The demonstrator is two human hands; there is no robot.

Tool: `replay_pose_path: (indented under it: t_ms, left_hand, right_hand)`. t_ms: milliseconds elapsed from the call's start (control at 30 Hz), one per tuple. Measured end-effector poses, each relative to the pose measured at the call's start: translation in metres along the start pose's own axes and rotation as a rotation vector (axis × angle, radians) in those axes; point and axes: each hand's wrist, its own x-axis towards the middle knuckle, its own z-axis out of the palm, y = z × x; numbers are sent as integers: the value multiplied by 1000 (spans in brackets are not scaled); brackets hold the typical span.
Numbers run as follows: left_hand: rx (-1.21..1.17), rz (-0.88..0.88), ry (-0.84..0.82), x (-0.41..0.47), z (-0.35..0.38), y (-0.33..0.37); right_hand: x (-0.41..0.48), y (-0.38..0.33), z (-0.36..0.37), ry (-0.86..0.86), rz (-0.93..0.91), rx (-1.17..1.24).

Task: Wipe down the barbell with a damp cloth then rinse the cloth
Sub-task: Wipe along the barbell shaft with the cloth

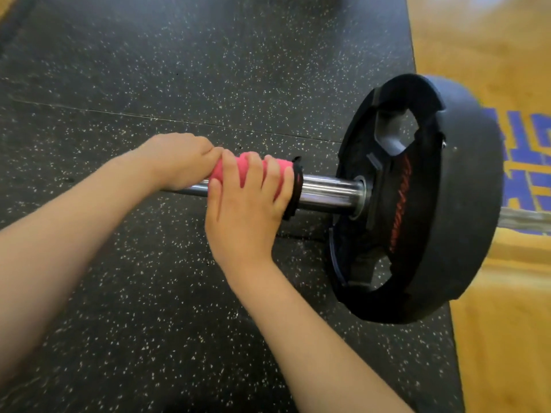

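A person's right hand point(244, 210) grips a pink terry cloth point(222, 171) wrapped around a chrome steel barbell point(328, 192), fingers curled over the top of the bar and thumb tucked beneath. The left hand point(176, 158) is closed over the shaft just beside it, knuckles up and touching the cloth's near end; whether it also catches the fabric cannot be told. The cloth sits on the bar between the left hand and a thin black collar ring point(296, 186), which the right little finger touches. Beyond the ring, a bare stretch of polished sleeve runs into a black rubber weight plate with red lettering point(465, 186). The plate stands on a black speckled rubber mat point(179, 70) at its edge, beside a yellow wooden floor point(492, 55) painted with blue letters point(524, 150).
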Motion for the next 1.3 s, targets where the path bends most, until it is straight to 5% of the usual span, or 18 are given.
replay_pose_path:
  t_ms: [67, 200, 267, 700, 1000, 1067, 1200, 1300]
  left_hand:
    - [9, -20, 26, -2, 2, 0]
    - [69, 35, 519, -19, 21, -9]
    - [82, 78, 612, -29, 28, -18]
    - [-65, 62, 593, -32, 39, -33]
    - [-210, -66, 25, 4, 5, -34]
    - [-220, -74, 75, -1, 8, -33]
    - [-185, -75, 521, -20, 24, -30]
    - [-160, -23, 608, -29, 34, -27]
  right_hand:
    - [0, 7, -1, -5, -30, 17]
    - [-2, 27, -6, -7, -94, 29]
    - [-3, 37, -12, 6, -69, 22]
    - [-3, 56, -20, 127, 136, -5]
    - [2, -26, 11, -24, -61, -31]
    - [1, -27, 13, -26, -69, -17]
    - [-1, -5, 6, -37, -142, 36]
    - [-2, 21, -6, -4, -115, 51]
